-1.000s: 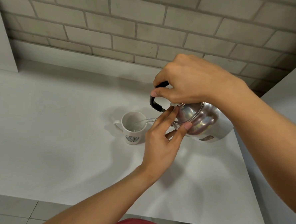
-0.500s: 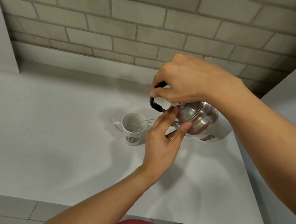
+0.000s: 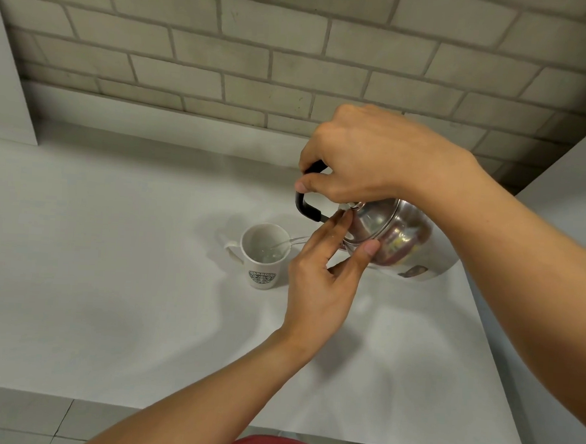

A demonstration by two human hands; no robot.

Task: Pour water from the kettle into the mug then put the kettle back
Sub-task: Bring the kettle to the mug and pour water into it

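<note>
Right hand fingers curled tight round black handle of steel kettle, wrist bent down, kettle tipped left at frame centre-right; left hand fingers spread, tips pressing lid; water stream running into white mug, upright on white desk; brick wall behind

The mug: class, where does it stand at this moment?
The white mug stands on the white counter at centre frame, left of the tilted steel kettle, catching its stream.

Mug on table, left of tilted kettle
</note>
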